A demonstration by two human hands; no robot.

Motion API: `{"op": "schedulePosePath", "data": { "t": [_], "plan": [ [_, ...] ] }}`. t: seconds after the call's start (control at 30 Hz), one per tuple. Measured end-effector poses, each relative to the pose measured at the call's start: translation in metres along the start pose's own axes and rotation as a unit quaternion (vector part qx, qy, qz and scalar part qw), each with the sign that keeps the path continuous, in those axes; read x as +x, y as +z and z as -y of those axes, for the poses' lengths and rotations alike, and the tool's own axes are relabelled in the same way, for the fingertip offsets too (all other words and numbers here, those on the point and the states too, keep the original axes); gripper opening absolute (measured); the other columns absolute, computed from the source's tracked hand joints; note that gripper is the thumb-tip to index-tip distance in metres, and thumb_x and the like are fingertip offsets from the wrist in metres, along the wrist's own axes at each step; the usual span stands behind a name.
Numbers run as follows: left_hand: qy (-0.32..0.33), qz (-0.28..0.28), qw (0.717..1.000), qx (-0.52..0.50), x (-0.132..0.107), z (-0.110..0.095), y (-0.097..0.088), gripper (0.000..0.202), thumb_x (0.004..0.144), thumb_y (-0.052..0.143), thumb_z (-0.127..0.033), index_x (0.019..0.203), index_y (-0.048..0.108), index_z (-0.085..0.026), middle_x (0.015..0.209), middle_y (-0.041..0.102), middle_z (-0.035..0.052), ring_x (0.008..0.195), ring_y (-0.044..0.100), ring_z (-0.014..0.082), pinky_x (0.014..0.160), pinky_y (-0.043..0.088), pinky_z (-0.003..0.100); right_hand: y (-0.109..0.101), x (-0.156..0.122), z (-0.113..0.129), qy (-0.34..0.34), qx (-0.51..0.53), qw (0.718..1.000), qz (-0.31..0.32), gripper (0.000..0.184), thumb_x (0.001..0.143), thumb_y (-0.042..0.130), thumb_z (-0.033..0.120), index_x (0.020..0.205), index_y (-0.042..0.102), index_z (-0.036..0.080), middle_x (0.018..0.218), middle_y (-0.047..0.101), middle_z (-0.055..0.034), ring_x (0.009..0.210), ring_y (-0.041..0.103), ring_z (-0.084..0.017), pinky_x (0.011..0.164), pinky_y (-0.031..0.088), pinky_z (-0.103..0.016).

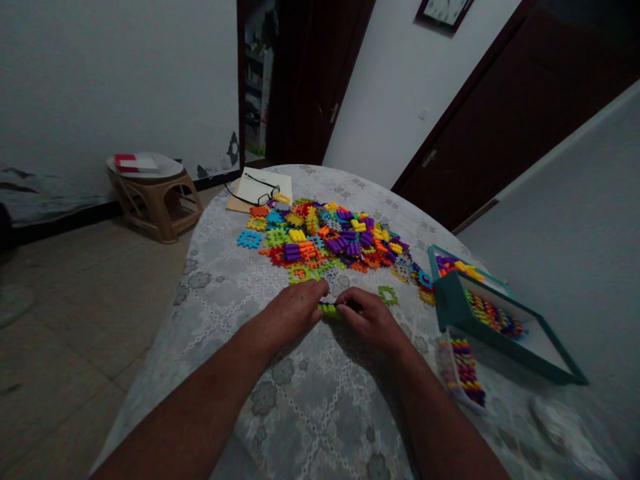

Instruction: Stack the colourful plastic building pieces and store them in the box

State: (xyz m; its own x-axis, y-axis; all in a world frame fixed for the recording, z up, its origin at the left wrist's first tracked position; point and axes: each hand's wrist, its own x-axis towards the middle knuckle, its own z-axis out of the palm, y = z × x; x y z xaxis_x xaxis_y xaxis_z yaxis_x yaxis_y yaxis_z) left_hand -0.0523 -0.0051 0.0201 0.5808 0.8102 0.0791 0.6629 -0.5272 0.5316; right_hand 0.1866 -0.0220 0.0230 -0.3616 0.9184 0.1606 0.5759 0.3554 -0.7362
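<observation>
My left hand (295, 308) and my right hand (371, 319) meet over the patterned tablecloth (300, 400), fingers curled. Both pinch one small green plastic building piece (329, 309) between their fingertips. Just beyond them spreads a pile of colourful interlocking plastic pieces (330, 240) in orange, purple, yellow, blue and green. A loose green square piece (387, 295) lies to the right of my right hand.
A teal box (450, 303) with more pieces stands at the right, a clear tray of pieces (463, 370) in front of it. Glasses (260, 193) rest on a notebook (257, 188) at the far edge. A stool (155, 200) stands on the floor at left.
</observation>
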Motion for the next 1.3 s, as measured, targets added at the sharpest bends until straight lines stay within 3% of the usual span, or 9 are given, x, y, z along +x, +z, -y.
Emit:
{"op": "schedulePosePath", "data": {
  "t": [0.1,0.27,0.33,0.43,0.57,0.77,0.9,1.0,1.3],
  "plan": [
    [0.003,-0.003,1.000,-0.004,0.000,0.001,0.002,0.030,0.097,0.067,-0.017,0.126,0.062,-0.024,0.127,0.072,0.0077,0.118,0.067,0.0258,0.100,0.051,0.035,0.002,-0.001,-0.003,0.021,0.067,0.998,0.004,0.017,0.100,0.065,0.038,0.098,0.074,0.023,0.087,0.073,-0.0022,0.078,0.065,-0.018,0.074,0.050,-0.030],
    [0.008,0.000,0.999,0.039,-0.001,-0.003,0.001,0.016,0.100,0.066,-0.021,0.115,0.070,-0.022,0.118,0.067,0.0089,0.111,0.068,0.0267,0.094,0.053,0.036,0.007,0.003,-0.017,0.061,0.133,0.989,-0.010,0.025,0.103,0.062,0.044,0.108,0.075,0.022,0.083,0.070,-0.0019,0.072,0.064,-0.018,0.069,0.052,-0.030],
    [0.000,-0.004,0.999,0.048,-0.001,-0.004,0.001,0.012,0.100,0.067,-0.023,0.111,0.071,-0.022,0.119,0.066,0.0091,0.109,0.068,0.0266,0.092,0.054,0.036,0.008,0.012,-0.024,0.067,0.084,0.993,-0.050,0.026,0.104,0.060,0.043,0.113,0.074,0.023,0.085,0.070,-0.0022,0.075,0.064,-0.019,0.070,0.053,-0.031],
    [-0.002,-0.006,0.999,0.050,0.000,-0.003,0.004,0.015,0.099,0.068,-0.022,0.114,0.071,-0.022,0.123,0.065,0.0095,0.112,0.068,0.0267,0.095,0.055,0.036,0.008,0.030,-0.029,0.037,-0.038,0.995,-0.084,0.021,0.103,0.060,0.034,0.114,0.075,0.024,0.103,0.075,-0.0056,0.092,0.068,-0.021,0.086,0.055,-0.035],
    [0.011,-0.028,0.999,0.032,0.001,0.003,0.010,0.032,0.099,0.068,-0.018,0.131,0.066,-0.024,0.128,0.067,0.0081,0.121,0.066,0.0270,0.104,0.053,0.038,0.007,0.051,-0.026,-0.018,-0.145,0.989,-0.015,0.015,0.099,0.069,0.025,0.111,0.077,0.021,0.109,0.073,-0.0064,0.105,0.066,-0.022,0.099,0.050,-0.035],
    [0.049,-0.037,0.998,0.020,0.001,0.007,0.013,0.036,0.099,0.066,-0.014,0.133,0.066,-0.028,0.125,0.071,0.0063,0.121,0.067,0.0265,0.107,0.052,0.040,0.002,0.053,-0.018,0.004,-0.255,0.966,0.047,0.020,0.102,0.074,0.036,0.114,0.076,0.020,0.109,0.066,-0.0064,0.101,0.063,-0.020,0.090,0.046,-0.029],
    [0.038,-0.031,0.998,0.033,0.002,0.004,0.011,0.017,0.100,0.065,-0.015,0.115,0.068,-0.022,0.119,0.073,0.0079,0.113,0.069,0.0263,0.100,0.054,0.038,-0.002,0.039,-0.010,0.066,-0.347,0.934,0.052,0.012,0.103,0.068,0.030,0.104,0.074,0.019,0.105,0.066,-0.0080,0.090,0.063,-0.020,0.078,0.041,-0.029],
    [0.030,-0.030,0.999,0.028,0.002,0.002,0.010,0.019,0.099,0.066,-0.015,0.117,0.066,-0.023,0.122,0.074,0.0083,0.116,0.070,0.0263,0.104,0.054,0.039,-0.004,0.025,-0.009,0.097,-0.392,0.914,0.033,0.011,0.102,0.064,0.025,0.102,0.072,0.018,0.104,0.068,-0.0105,0.084,0.062,-0.020,0.073,0.038,-0.030],
    [0.015,-0.042,0.999,0.002,0.001,0.004,0.014,0.059,0.097,0.068,-0.013,0.152,0.050,-0.027,0.151,0.066,0.0119,0.142,0.062,0.0290,0.119,0.048,0.045,-0.002,-0.006,-0.020,-0.003,-0.195,0.980,-0.028,0.017,0.102,0.048,0.025,0.097,0.064,0.021,0.092,0.069,-0.0060,0.084,0.064,-0.020,0.080,0.046,-0.029]
  ]
}}
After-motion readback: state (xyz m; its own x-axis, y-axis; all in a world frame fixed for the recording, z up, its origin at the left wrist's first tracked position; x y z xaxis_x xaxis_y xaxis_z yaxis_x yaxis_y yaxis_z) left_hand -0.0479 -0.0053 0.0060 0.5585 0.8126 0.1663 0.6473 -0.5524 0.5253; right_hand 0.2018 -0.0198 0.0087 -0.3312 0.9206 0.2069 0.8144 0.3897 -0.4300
